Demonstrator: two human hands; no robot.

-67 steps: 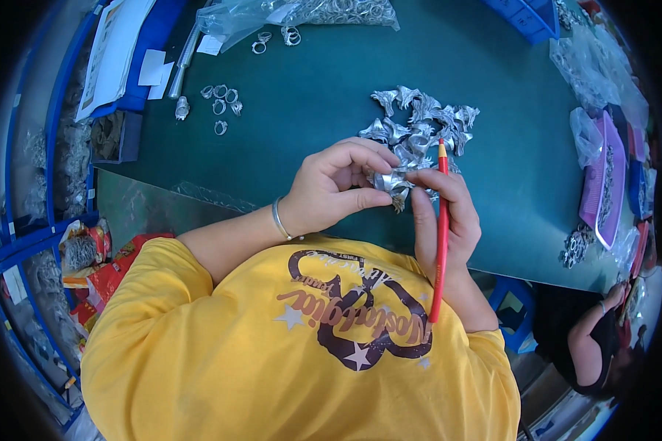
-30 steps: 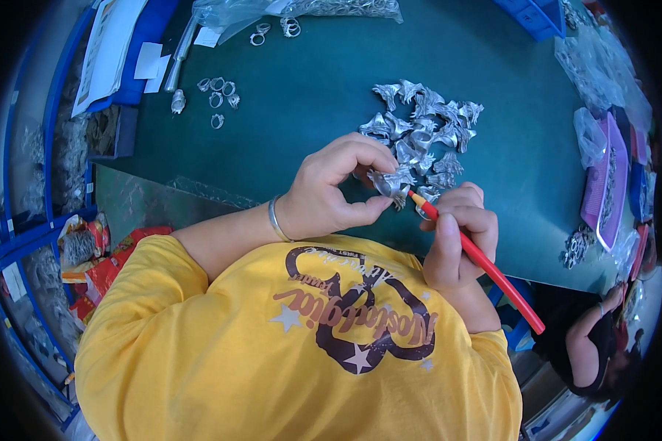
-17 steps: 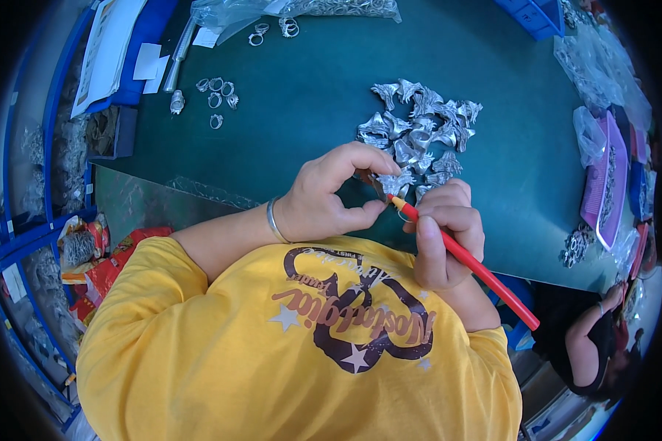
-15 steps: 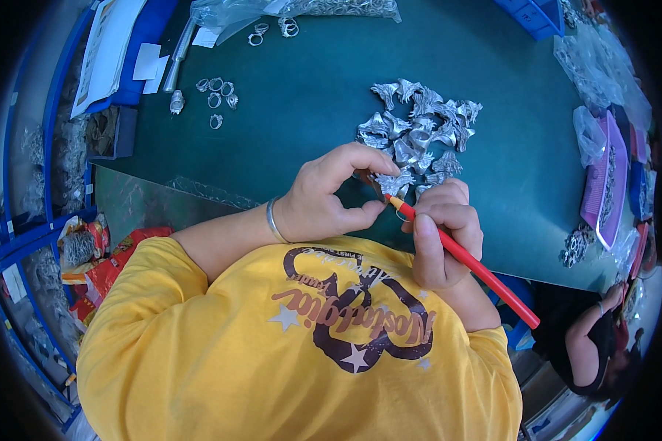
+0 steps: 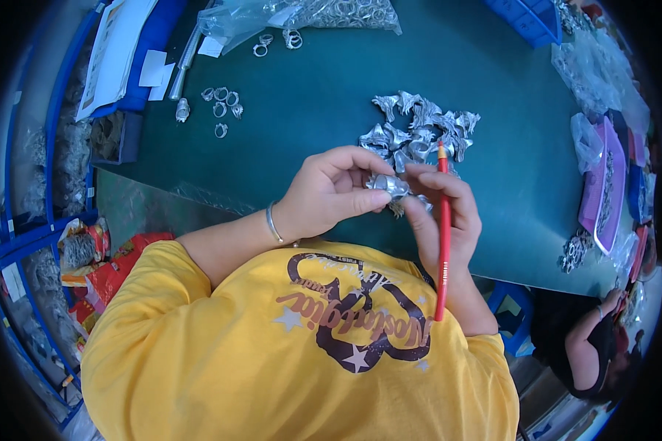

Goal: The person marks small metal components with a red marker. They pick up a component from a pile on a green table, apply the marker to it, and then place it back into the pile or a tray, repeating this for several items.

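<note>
My left hand (image 5: 322, 192) pinches a chunky silver ring (image 5: 388, 184) between thumb and fingers, in front of my chest. Beside it, my right hand (image 5: 460, 214) holds a red pencil (image 5: 443, 246), which stands nearly upright in the view with its tip pointing away from me. The right thumb and forefinger are close to the ring; whether they touch it I cannot tell. Just beyond both hands lies a pile of similar silver rings (image 5: 425, 117), partly hidden by my fingers.
Several smaller rings (image 5: 220, 109) lie on the green table (image 5: 301, 88) at the left, near a metal ring stick (image 5: 186, 62). A plastic bag of rings (image 5: 346, 13) lies at the far edge. A purple basket (image 5: 590, 198) and a co-worker's arm (image 5: 585, 349) are at the right.
The pencil tip has left the ring, and the pencil has swung from slanting to nearly upright. The ring has turned in my left hand. My right fingers have opened out toward it.
</note>
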